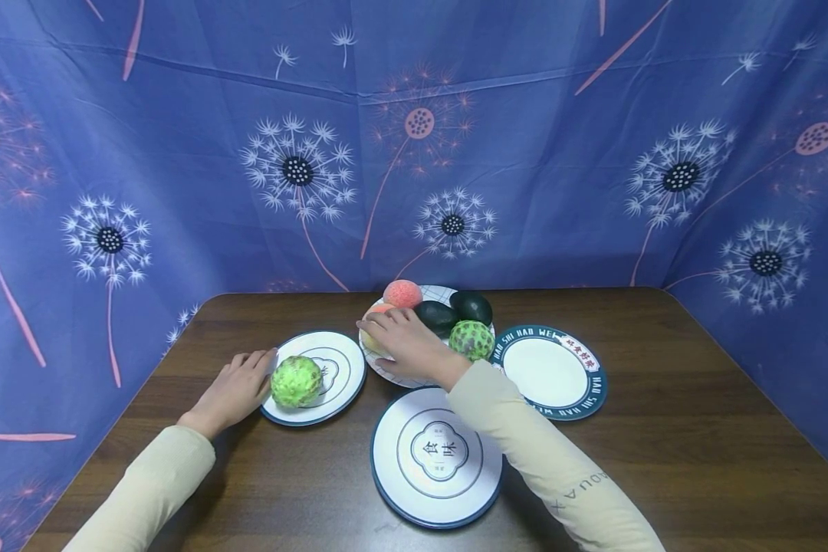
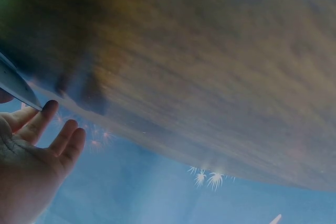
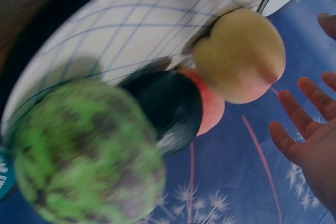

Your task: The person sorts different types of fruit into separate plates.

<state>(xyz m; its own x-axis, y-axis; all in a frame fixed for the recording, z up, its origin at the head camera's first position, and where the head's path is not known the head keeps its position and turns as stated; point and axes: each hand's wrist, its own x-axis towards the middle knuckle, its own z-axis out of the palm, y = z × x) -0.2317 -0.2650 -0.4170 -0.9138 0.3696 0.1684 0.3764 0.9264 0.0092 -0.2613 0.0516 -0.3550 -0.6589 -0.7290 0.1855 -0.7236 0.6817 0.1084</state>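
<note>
My left hand (image 1: 238, 387) touches the left rim of a white plate (image 1: 345, 360) with a blue edge. A green, bumpy sugar apple (image 1: 297, 381) lies on that plate, close to the fingertips. In the left wrist view, extended fingers (image 2: 37, 121) meet the plate's rim. My right hand (image 1: 414, 345) reaches over a grid-patterned plate (image 1: 436, 293), fingers spread beside a yellow-pink peach (image 3: 244, 56); a gap shows between hand and peach in the right wrist view. A red peach (image 1: 402, 294), two dark avocados (image 1: 471, 307) and another sugar apple (image 1: 472, 340) share this plate.
Nearer me on the wooden table (image 1: 697, 429) sits a round white plate (image 1: 407, 468), apparently stacked on others. A plate with a wide teal lettered rim (image 1: 593, 399) stands at the right. Behind the table hangs a blue dandelion-patterned cloth (image 1: 545, 192).
</note>
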